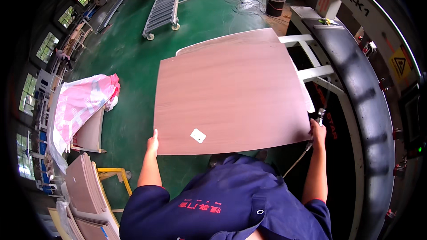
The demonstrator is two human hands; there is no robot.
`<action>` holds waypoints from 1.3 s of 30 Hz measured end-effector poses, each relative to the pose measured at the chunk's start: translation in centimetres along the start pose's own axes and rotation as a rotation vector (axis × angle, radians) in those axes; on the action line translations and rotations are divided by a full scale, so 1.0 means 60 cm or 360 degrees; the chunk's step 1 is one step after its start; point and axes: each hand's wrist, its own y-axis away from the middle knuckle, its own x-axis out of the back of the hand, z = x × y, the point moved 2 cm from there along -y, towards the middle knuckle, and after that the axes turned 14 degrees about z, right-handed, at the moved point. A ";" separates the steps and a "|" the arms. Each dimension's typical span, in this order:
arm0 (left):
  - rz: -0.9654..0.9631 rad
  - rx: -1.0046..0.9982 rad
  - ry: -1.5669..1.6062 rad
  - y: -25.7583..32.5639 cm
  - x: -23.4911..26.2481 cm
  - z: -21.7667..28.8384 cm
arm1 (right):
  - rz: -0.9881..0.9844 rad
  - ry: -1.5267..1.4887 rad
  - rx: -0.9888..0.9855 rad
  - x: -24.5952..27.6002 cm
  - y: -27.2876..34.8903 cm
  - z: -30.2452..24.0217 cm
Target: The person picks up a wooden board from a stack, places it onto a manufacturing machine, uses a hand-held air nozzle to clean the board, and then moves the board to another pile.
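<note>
A large brown wood-grain panel [227,93] lies flat before me, a small white label [198,136] stuck near its front edge. My left hand [153,143] grips the panel's left edge close to the near corner, thumb on top. At the opposite near corner, my right hand [317,134] is closed beside the panel edge around a metal air gun [320,115]. A thin hose [295,163] trails from it toward my body. The fingers under the panel are hidden, so how firmly the right hand holds the edge cannot be told. Beneath the far side shows another board [231,38].
On the right stands a machine with a long dark bed [356,80] and white support arms [316,72]. Pink-white plastic sheeting [84,100] covers boards on the left. Stacked panels [84,186] stand near a yellow frame [116,173]. A roller conveyor [164,6] is farther off.
</note>
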 end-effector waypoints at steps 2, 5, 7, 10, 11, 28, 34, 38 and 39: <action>0.0081 0.0067 -0.0172 0.016 -0.008 0.016 | -0.0162 0.0073 0.0022 -0.017 -0.005 -0.006; 0.0219 0.0056 -0.0306 -0.008 0.007 -0.016 | -0.0401 0.0217 0.0037 -0.033 -0.003 -0.017; 0.0261 0.0010 -0.0385 -0.011 0.011 -0.021 | -0.0464 0.0132 -0.0038 -0.033 -0.016 -0.013; 0.0370 -0.0061 -0.0483 0.013 -0.010 0.016 | -0.0436 -0.0173 -0.0317 -0.021 -0.030 0.008; 0.0407 -0.0056 -0.0530 0.025 -0.010 0.023 | -0.0480 -0.0205 -0.0313 -0.016 -0.027 0.004; 0.0244 -0.0007 -0.0347 0.063 0.034 0.060 | -0.0711 -0.0015 -0.0268 0.002 -0.032 -0.062; -0.0436 -0.0318 -0.0494 0.101 0.140 0.184 | -0.0815 -0.0208 -0.0121 0.046 -0.043 -0.231; -0.0325 -0.0564 -0.0495 0.176 0.191 0.295 | -0.0753 -0.0181 -0.0121 0.076 -0.070 -0.313; -0.0369 -0.0615 -0.0459 0.193 0.199 0.313 | -0.0779 -0.0197 -0.0142 0.086 -0.072 -0.335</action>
